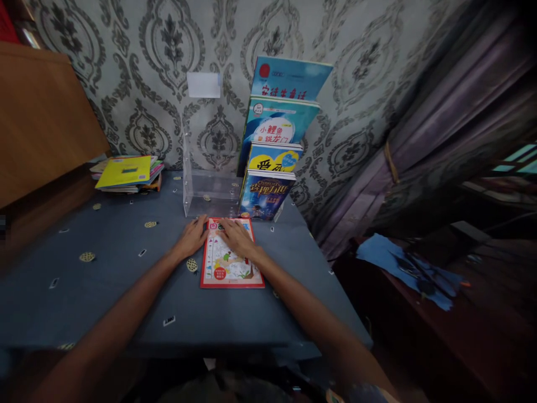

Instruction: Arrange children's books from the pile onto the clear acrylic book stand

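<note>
A red-bordered picture book [230,280] lies face up on the table, its cover showing coloured drawings. My right hand [238,238] rests flat on the upper part of the cover, fingers stretched toward the top edge. At the book's upper left edge is my left hand [193,238], palm down with the fingers extended; they reach the edge, though a grip is not visible. Just beyond both hands stands a clear acrylic book rack [212,193]. Its right side carries several upright books in steps, the front one a dark blue book [266,196].
A pile of books with a yellow cover [125,170] on top sits at the table's back left. Behind the table [126,302] is a patterned wall with a white label [203,85] in front of it. To the right, a blue cloth [386,260] lies on a dark red surface.
</note>
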Available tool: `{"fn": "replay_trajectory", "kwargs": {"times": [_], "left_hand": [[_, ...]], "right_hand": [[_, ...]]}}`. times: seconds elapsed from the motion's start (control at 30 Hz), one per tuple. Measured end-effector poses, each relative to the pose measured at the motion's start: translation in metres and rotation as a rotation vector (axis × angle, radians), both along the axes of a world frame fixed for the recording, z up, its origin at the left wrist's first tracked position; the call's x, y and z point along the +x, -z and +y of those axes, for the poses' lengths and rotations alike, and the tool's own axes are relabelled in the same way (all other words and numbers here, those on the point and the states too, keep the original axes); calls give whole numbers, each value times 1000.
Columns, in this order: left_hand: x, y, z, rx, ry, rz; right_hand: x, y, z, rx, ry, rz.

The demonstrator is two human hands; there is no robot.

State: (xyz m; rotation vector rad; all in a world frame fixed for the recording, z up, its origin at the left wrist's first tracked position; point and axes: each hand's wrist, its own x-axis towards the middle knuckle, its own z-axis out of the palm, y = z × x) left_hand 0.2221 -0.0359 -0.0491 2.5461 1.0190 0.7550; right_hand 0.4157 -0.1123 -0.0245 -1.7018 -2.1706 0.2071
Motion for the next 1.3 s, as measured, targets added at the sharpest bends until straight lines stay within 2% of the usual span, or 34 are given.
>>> {"fn": "replay_trajectory", "kwargs": {"times": [0.3,0.5,0.77,1.17,1.3], "left_hand": [[0,0,0,-12,-22,14],[0,3,1,11,-20,20],[2,-2,7,-4,-1,70],[3,-4,7,53,-6,101],[6,-13,2,108,-46,213]], "right_hand": [[54,1,-21,-14,183,45],[80,13,-19,14,191,166],[90,14,-17,39,145,341],[92,17,-13,20,159,334],[96,23,-10,48,156,373]]}}
